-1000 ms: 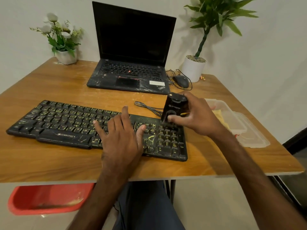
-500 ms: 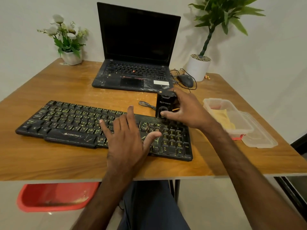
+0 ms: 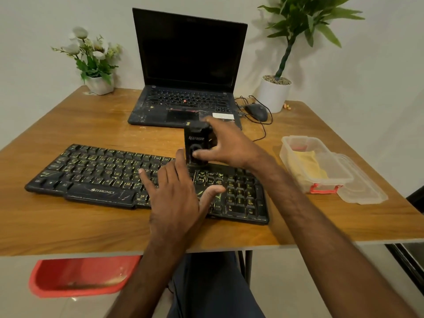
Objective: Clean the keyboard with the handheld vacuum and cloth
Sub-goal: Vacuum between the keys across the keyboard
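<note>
A black keyboard (image 3: 96,173) with yellow-marked keys lies across the near half of the wooden table (image 3: 68,228). My right hand (image 3: 229,145) grips a small black handheld vacuum (image 3: 196,143), standing upright on the keyboard's top edge right of centre. My left hand (image 3: 176,193) rests flat on the keys just in front of the vacuum, fingers spread and straight. A yellow cloth (image 3: 309,166) lies inside a clear plastic box (image 3: 339,177) at the right of the table.
An open black laptop (image 3: 188,70) stands at the back, with a mouse (image 3: 256,112) and its cable beside it. A white flower pot (image 3: 99,84) is back left, a potted plant (image 3: 274,92) back right. The box lid (image 3: 364,191) lies beside the box. A red stool (image 3: 78,276) sits under the table.
My right hand has slid the vacuum leftward along the keyboard's top edge, from above the number pad toward the middle. My left hand has stayed flat on the keys.
</note>
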`<state>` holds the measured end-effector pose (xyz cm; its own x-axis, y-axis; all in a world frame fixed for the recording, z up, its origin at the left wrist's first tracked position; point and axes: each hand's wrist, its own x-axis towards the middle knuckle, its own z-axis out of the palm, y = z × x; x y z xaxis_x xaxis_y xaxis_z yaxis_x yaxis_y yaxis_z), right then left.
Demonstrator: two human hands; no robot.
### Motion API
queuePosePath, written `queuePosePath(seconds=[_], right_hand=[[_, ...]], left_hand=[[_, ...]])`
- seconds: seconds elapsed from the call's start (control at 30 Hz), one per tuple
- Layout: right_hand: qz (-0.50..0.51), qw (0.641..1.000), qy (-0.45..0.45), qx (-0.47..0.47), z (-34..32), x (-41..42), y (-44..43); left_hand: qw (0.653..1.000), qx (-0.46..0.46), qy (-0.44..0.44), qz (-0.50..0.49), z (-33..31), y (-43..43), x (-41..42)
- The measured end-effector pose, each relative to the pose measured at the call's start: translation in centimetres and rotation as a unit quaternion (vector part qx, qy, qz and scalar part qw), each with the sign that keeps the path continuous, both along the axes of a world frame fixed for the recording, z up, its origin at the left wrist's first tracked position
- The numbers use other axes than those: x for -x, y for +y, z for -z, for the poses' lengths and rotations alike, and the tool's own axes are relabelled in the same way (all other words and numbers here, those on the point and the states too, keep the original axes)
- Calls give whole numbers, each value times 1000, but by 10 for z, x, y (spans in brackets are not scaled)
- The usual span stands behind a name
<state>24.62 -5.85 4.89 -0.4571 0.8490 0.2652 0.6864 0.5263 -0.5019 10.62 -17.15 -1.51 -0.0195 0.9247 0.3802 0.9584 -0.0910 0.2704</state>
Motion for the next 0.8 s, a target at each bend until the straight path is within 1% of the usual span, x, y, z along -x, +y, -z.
queuePosePath(seconds=[0.1,0.13,0.27,0.3,0.37,0.47,0.53,0.57,0.6,0.7,0.77,0.8], right_hand=[[44,993,-90,-58,2,2,6],[59,992,-94,-64,2,-1,5],[37,999,17,10,4,-20,-12],[34,999,32,27,5,-26,-18],[50,998,23,25,6,-38,-26],[97,995,-5,-28,0,-53,-30],[89,995,36,-21,-3,-56,-36],[75,995,62,1,-2,-56,-41],[63,995,69,19,-2,-56,-45],[81,997,13,2,0,-60,-53],[114,993,18,-24,-2,-66,-59],[114,993,27,-24,-3,-67,-66]], left_hand=[[1000,0,2,0,-1,-1,0],[1000,0,1,1,0,0,0],[1000,6,-1,-2,1,1,0],[1000,7,1,-2,1,1,0],[1000,3,4,-1,1,1,0],[1000,0,5,0,0,1,0],[1000,4,4,-1,0,1,0],[1000,8,4,-1,0,1,-1],[1000,10,4,-2,0,1,0],[1000,10,1,-1,0,1,0],[1000,13,-2,2,0,1,0],[1000,15,-2,0,-1,1,0]])
